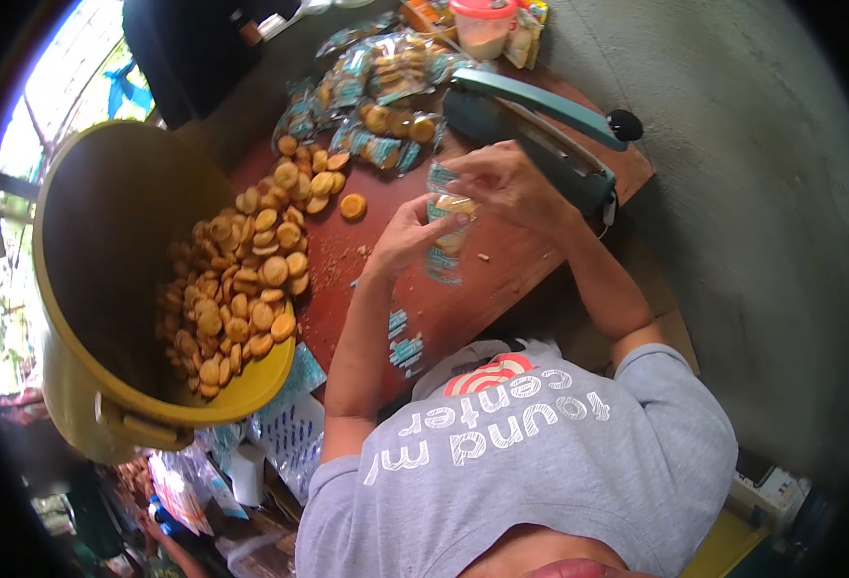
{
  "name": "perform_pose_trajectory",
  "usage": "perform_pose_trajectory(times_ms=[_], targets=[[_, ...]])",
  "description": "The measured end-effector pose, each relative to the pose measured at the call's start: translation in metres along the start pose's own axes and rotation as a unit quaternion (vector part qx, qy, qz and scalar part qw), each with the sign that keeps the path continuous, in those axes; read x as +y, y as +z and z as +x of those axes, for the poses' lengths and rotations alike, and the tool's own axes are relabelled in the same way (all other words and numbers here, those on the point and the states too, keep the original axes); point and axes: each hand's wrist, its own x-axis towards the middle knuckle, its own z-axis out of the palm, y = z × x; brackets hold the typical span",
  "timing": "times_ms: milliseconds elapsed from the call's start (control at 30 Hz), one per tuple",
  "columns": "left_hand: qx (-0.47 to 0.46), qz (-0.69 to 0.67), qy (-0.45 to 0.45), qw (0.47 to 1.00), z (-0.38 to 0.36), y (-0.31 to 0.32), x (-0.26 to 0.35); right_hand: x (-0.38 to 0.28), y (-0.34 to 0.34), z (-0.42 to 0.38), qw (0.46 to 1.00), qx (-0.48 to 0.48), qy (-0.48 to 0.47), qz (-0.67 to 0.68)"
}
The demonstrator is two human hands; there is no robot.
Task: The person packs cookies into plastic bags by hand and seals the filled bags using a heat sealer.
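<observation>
My left hand (413, 234) is closed round the side of a clear plastic packet (444, 260) with teal print, its thumb across the front. Pale round biscuits show through the film. My right hand (511, 183) is at the packet's upper end, fingers bent and pinched on the film there; the fingertips are partly blurred. To the left, a big heap of round golden biscuits (241, 289) spills out of a tipped yellow bucket (87, 270) onto the reddish-brown table (482, 255). A single biscuit (353, 206) lies apart from the heap.
Behind my right hand stands a teal bag sealer (540, 135) with a raised arm. Filled biscuit packets (386, 82) are piled at the back, near a pink-lidded tub (482, 24). Small teal-printed scraps (405, 342) lie by the front edge. A grey wall (732, 144) borders the right.
</observation>
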Motion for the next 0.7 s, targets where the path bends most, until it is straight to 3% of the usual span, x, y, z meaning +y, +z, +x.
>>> perform_pose_trajectory(times_ms=[67,133,167,233,267,333,467,533,700], targets=[[-0.023,0.015,-0.006,1.0,0.02,0.015,0.006,-0.013,-0.042,0.003,0.998,0.049,-0.006,-0.049],[-0.058,0.05,-0.026,0.997,0.046,0.026,0.004,-0.015,-0.081,-0.001,0.946,0.184,0.021,-0.266],[-0.075,0.065,-0.026,0.995,0.061,0.028,0.0,-0.005,-0.095,-0.006,0.944,0.188,0.02,-0.271],[-0.091,0.047,-0.071,0.992,0.093,0.036,-0.01,0.027,-0.115,-0.011,0.894,0.231,0.127,-0.363],[-0.1,0.025,-0.119,0.987,0.107,0.04,-0.013,0.039,-0.119,-0.009,0.891,0.234,0.128,-0.367],[-0.136,0.038,-0.127,0.982,0.132,0.044,-0.01,0.055,-0.123,-0.001,0.927,0.245,0.237,-0.156],[-0.186,0.011,-0.199,0.962,0.169,0.048,0.0,0.058,-0.126,0.002,0.927,0.23,0.28,-0.1],[-0.149,0.019,-0.241,0.959,0.177,0.052,0.006,0.061,-0.121,-0.01,0.919,0.216,0.292,-0.153],[-0.158,0.005,-0.218,0.963,0.182,0.05,-0.002,0.084,-0.098,-0.059,0.892,0.202,0.313,-0.255]])
